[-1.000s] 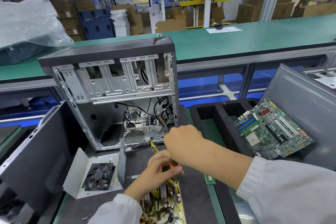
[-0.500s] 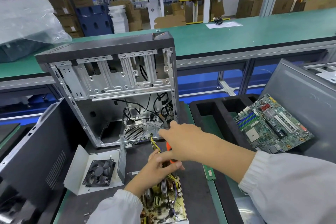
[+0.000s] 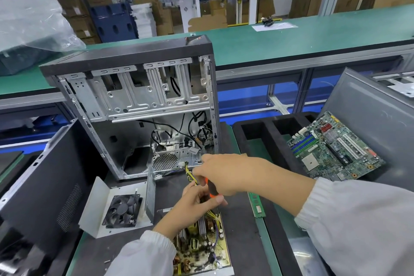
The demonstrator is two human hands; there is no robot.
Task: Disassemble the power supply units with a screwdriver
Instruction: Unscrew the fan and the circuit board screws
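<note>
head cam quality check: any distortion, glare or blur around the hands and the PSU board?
Head view: wide-angle bowing curves the long green conveyor bench and leans the open grey computer case; even overhead light, soft shadows; glare on the crumpled clear plastic bag; right hand, orange-and-black screwdriver and left hand slightly soft; yellowish power supply circuit board readable.

An orange-and-black screwdriver [image 3: 211, 190] stood out at frame centre above a yellowish circuit board [image 3: 201, 244]; a green motherboard [image 3: 333, 148] lay at right, a black fan [image 3: 123, 210] lower left, green table [image 3: 280, 38] behind.
</note>
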